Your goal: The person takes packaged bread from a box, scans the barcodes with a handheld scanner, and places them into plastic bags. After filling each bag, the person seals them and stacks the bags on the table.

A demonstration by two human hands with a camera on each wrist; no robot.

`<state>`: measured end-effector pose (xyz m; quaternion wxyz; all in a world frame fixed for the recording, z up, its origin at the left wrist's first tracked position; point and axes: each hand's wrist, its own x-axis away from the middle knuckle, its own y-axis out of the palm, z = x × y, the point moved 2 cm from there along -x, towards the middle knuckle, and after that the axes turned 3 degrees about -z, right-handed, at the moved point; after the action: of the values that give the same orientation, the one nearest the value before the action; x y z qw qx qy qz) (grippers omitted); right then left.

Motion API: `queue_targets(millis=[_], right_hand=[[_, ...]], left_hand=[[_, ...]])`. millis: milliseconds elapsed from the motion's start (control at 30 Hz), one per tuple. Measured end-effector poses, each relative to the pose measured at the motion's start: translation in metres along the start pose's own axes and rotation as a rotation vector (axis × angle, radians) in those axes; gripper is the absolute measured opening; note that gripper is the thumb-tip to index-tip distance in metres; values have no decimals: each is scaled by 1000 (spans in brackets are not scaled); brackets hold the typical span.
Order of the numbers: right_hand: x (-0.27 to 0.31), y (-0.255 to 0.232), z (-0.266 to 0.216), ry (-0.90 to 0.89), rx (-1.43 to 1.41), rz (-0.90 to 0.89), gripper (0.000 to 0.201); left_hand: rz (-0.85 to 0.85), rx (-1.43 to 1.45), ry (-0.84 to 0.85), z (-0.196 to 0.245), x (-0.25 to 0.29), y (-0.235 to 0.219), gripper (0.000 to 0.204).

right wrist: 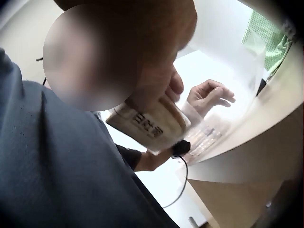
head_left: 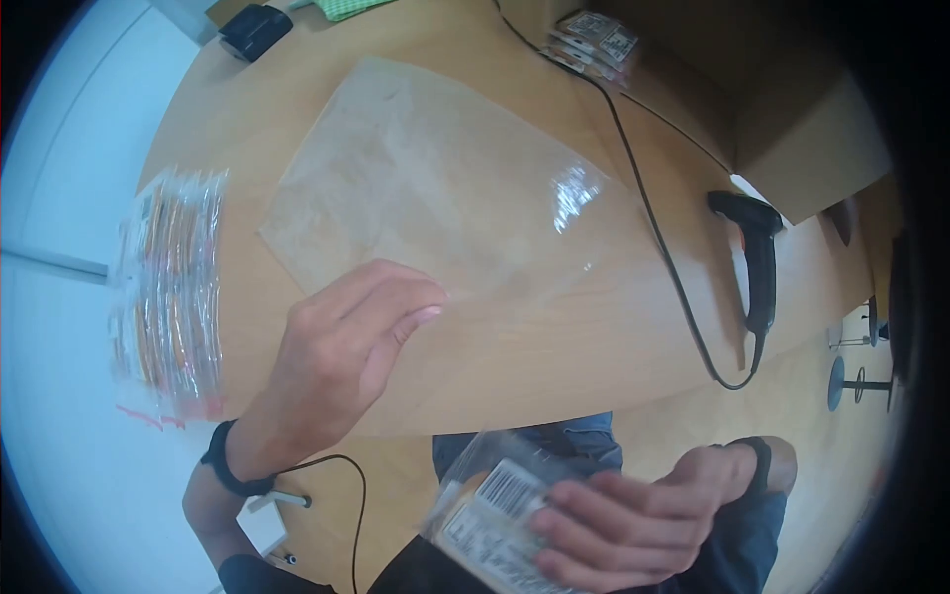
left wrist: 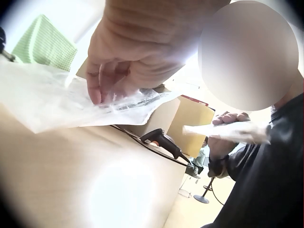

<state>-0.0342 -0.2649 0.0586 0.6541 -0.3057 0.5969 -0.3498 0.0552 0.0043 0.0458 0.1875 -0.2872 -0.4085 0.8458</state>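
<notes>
Left hand (head_left: 346, 342) pinches a clear bag (head_left: 426, 168); right hand (head_left: 633, 525) grips a packet (head_left: 490, 515), partly hiding it.

Black handheld scanner (head_left: 757, 252) on wood-look table (head_left: 435, 391), its dark cable (head_left: 648, 203) curving across the top; green checked cloth (head_left: 348, 8) at the far edge, small black object (head_left: 255, 33) near it; round-based stand (head_left: 839, 384) on floor (head_left: 658, 431); thin black cord (head_left: 363, 495) looping below the table.
</notes>
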Motion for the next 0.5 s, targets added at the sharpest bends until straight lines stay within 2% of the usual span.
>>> queue_targets(millis=[67,100,167,200,267,300,433,500], right_hand=[[11,-6,5,76,173,4,24],[16,-7,5,82,178,3,24],[24,-7,7,207,262,12,21],[24,-5,5,315,236,-78,20],[32,10,5,389,251,-274,23],[40,22,3,405,256,-312,24],[34,24,2,420,237,-313,23],[16,22,10,411,416,-220,25]], left_hand=[[-76,86,66,-2,0,6,16],[-81,88,72,-1,-1,8,16],[-179,135,47,1,1,17,14],[-181,140,48,3,1,19,14],[-127,114,29,5,-1,19,15],[-126,115,29,5,-3,18,15],[-71,76,75,5,-5,15,17],[-67,47,137,5,-7,16,17]])
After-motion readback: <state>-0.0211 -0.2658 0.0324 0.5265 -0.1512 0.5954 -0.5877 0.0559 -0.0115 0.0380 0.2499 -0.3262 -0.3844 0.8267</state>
